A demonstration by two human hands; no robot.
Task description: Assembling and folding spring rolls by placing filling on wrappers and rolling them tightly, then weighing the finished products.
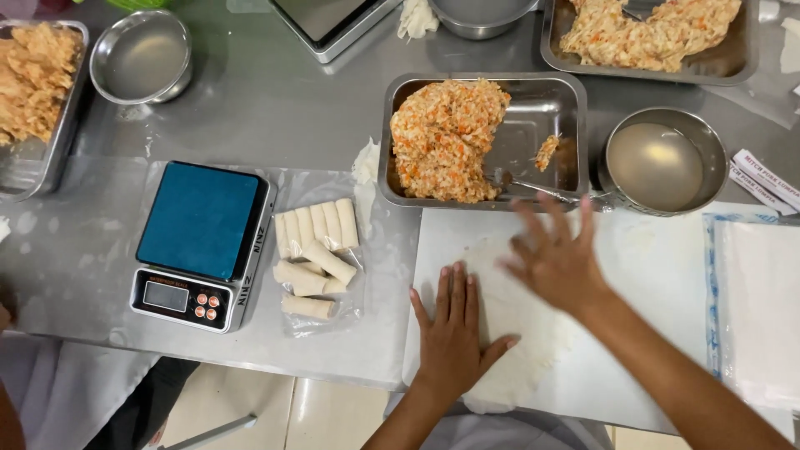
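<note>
Head view: left hand fingers flat on wrapper; right hand fingers spread, blurred, holding nothing.

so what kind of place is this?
Likely a commercial food-prep kitchen: steel table, metal trays of shredded filling, a digital scale, finished rolls. Both hands, left and right, press a wrapper flat.

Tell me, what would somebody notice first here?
Probably the two hands at the bottom middle: the left hand lies flat on a thin white wrapper and the right hand spreads over it. Just above sits a steel tray heaped with orange filling. To the left, finished rolls lie beside a blue scale.
</note>
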